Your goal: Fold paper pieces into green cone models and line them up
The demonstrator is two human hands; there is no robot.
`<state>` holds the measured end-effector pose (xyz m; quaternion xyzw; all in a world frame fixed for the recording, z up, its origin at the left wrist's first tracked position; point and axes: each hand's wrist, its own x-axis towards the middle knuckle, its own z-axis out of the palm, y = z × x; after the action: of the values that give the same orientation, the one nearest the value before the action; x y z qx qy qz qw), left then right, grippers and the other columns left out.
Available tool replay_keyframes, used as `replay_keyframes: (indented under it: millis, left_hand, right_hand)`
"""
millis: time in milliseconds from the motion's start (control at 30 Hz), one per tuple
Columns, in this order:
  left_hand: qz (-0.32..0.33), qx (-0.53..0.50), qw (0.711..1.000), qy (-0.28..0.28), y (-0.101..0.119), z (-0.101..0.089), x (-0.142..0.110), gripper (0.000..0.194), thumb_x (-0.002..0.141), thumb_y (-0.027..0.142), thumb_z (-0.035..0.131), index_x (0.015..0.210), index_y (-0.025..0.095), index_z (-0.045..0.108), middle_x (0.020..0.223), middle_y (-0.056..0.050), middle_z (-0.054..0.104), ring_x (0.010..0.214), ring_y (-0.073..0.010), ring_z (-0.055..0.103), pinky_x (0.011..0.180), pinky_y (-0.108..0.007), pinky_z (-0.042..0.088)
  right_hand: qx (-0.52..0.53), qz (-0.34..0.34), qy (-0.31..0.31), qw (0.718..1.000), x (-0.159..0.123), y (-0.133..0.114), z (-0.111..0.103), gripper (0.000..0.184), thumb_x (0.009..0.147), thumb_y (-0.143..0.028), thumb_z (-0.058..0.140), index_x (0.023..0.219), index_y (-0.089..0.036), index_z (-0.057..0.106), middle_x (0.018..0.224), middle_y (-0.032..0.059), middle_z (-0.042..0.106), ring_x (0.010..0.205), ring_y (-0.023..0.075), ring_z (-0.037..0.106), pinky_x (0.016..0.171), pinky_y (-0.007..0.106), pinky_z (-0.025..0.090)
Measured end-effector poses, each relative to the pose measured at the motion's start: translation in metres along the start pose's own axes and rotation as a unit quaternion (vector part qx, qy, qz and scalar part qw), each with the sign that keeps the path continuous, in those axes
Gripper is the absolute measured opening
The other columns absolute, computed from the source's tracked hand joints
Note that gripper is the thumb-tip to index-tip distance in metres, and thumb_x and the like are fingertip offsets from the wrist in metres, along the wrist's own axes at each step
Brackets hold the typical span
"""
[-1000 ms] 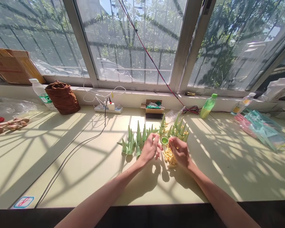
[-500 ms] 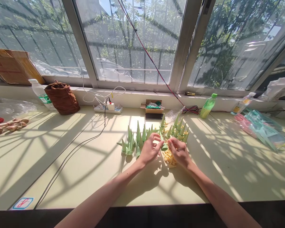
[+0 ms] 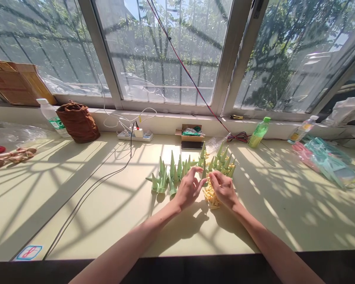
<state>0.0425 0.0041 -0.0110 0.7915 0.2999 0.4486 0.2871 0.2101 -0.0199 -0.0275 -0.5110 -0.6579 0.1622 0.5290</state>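
At centre frame, a left hand curves thumb and fingers apart beside an upright green cone; whether they touch cannot be told. The right hand pinches its fingertips together, anything between them too small to discern, and partly covers yellow pieces. More cones crowd behind. The pale tabletop spreads toward both lower corners, its front edge crossing low; the bottom frame crops both forearms.
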Motion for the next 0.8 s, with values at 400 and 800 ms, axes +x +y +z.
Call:
replay_keyframes:
  millis: [400, 800]
  left_hand:
    - [-0.066, 0.001, 0.996, -0.062, 0.0, -0.001, 0.0, 0.028, 0.088, 0.038, 0.06, 0.107, 0.019, 0.053, 0.083, 0.0, 0.057, 0.054, -0.0094, 0.053, 0.048, -0.021, 0.043]
    - [0.06, 0.096, 0.992, -0.051, -0.019, 0.004, -0.005, 0.017, 0.094, 0.024, 0.053, 0.11, 0.019, 0.054, 0.096, -0.003, 0.052, 0.059, -0.0078, 0.051, 0.058, -0.026, 0.049]
  right_hand:
    - [0.014, -0.018, 0.01, 1.0, -0.001, 0.004, -0.001, 0.027, 0.096, -0.04, 0.047, 0.082, -0.021, 0.059, 0.065, -0.0014, 0.056, 0.055, 0.0128, 0.049, 0.053, 0.025, 0.04]
    - [0.01, -0.014, -0.006, 1.0, -0.001, 0.005, -0.001, 0.024, 0.093, -0.036, 0.052, 0.077, -0.018, 0.058, 0.059, -0.0036, 0.048, 0.048, 0.01, 0.042, 0.047, 0.024, 0.033]
